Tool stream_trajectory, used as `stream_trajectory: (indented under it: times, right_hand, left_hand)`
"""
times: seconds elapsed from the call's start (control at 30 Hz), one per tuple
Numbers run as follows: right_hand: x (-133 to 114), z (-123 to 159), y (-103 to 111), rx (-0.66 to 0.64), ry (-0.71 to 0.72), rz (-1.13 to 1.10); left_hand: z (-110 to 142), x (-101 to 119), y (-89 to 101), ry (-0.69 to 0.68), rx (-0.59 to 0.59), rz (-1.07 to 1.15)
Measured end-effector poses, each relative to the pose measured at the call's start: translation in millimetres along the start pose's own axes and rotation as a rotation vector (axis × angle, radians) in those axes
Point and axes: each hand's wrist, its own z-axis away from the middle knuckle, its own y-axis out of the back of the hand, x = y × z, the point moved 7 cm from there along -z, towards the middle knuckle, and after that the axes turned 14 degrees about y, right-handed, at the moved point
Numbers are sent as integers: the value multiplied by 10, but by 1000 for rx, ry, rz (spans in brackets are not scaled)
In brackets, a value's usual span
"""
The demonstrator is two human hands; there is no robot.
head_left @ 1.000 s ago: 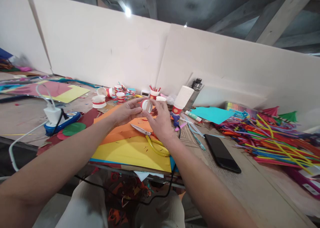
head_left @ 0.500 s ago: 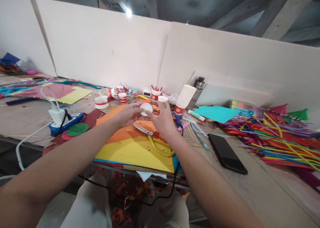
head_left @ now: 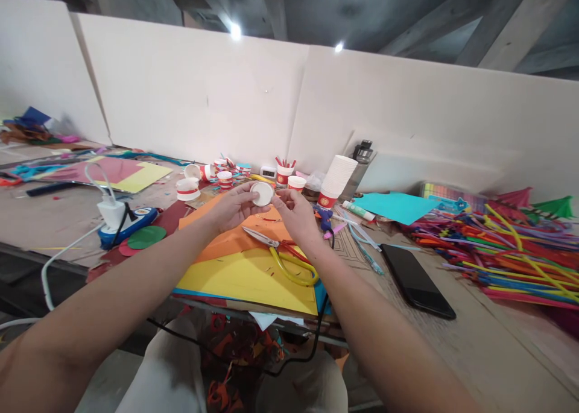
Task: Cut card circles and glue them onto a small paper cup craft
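Observation:
Above the coloured paper I hold a cut paper cup base (head_left: 262,194), a small white disc with a raised rim. The fingers and thumb of my left hand (head_left: 235,208) pinch its left side. My right hand (head_left: 296,217) closes on its right edge with thumb and fingertips. Below them, scissors (head_left: 294,265) with yellow and red handles lie partly opened on the orange sheet (head_left: 212,238) and yellow sheet (head_left: 244,286). My right wrist covers a bit of the handles.
Cut cups (head_left: 188,189) stand at the back left. A cup stack (head_left: 337,178) leans beside a bottle (head_left: 357,172). A phone (head_left: 416,280) and pipe cleaners (head_left: 511,250) lie to the right. A power strip (head_left: 126,225) sits left; a black cable (head_left: 280,368) hangs in front.
The disc has turned to face me more fully and risen slightly. My right fingers have come down to its edge from above. The whole view has shifted a little.

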Motion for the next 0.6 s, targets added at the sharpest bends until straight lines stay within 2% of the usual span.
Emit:
stream_trajectory:
  times: [0.2,0.4,0.6]
  right_hand:
    - [28,18,-8,9,-46,-29]
    - [153,17,-28,14,-162,-137]
    - [265,27,-48,41,-282,-279]
  left_hand:
    - [-10,-57,-31,30,-12,-44]
    - [-4,-48,-22,44,-33,-67]
    - [-29,-50,56,47,16,-79]
